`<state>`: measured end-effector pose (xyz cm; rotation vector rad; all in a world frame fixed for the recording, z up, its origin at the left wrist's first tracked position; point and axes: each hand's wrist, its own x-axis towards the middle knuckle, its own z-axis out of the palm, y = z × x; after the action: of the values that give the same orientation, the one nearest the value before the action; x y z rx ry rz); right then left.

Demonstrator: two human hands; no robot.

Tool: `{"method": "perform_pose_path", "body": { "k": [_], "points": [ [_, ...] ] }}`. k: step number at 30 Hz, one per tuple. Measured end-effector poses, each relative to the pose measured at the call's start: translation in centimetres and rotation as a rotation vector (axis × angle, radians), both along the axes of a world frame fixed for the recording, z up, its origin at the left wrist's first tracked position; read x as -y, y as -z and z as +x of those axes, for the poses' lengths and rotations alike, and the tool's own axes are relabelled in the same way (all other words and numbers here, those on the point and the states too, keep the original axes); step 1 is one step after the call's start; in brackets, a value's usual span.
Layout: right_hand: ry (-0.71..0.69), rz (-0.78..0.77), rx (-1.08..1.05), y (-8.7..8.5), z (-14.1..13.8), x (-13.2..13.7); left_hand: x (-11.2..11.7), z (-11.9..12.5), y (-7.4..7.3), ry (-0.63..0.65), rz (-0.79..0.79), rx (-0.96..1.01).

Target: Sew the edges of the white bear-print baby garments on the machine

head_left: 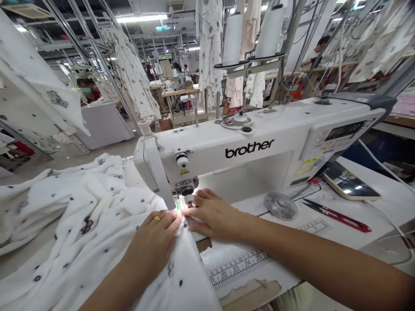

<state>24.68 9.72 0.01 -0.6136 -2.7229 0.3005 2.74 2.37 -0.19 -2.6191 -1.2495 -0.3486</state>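
Palms down, left hand (154, 242) and right hand (212, 216) nearly touch.

White printed fabric (97, 224) bunched under machine needle (178, 203)

Left hand (155, 242) and right hand (210, 216) flat on white printed fabric (81, 224), under sewing machine (259, 147) needle, red snips (337, 215) nearby

Table (285, 255): white, carries the sewing machine (246, 147).
Left of machine: white dotted fabric (81, 224), heaped.
In front: printed ruler (240, 265).
Under its arm: metal disc (280, 205).
Right end: red snips (337, 216), phone (352, 183).
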Motion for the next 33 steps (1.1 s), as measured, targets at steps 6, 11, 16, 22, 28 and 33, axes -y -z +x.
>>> {"method": "perform_pose_path", "body": {
  "k": [6,11,16,22,28,33],
  "points": [
    [0.002,0.042,-0.011,0.4,0.1,-0.6,-0.9,-0.3,0.2,-0.062,-0.048,-0.035],
    [-0.005,0.086,-0.001,0.1,-0.2,-1.2,-0.9,-0.2,0.0,-0.074,-0.077,0.044],
    [0.071,0.048,-0.023,-1.9,0.9,0.3,-0.2,-0.6,-0.8,-0.111,-0.199,0.065],
    [0.118,0.043,-0.489,0.2,6.8,11.3,6.0,-1.6,-0.5,-0.286,-0.134,0.109],
    [0.323,-0.050,-0.504,8.0,7.8,18.8,6.0,-3.2,1.8,-0.558,-0.326,0.164],
    [0.099,-0.918,-0.536,11.2,1.5,19.9,0.4,-5.2,1.2,-0.421,-0.345,0.089]
  ]
}}
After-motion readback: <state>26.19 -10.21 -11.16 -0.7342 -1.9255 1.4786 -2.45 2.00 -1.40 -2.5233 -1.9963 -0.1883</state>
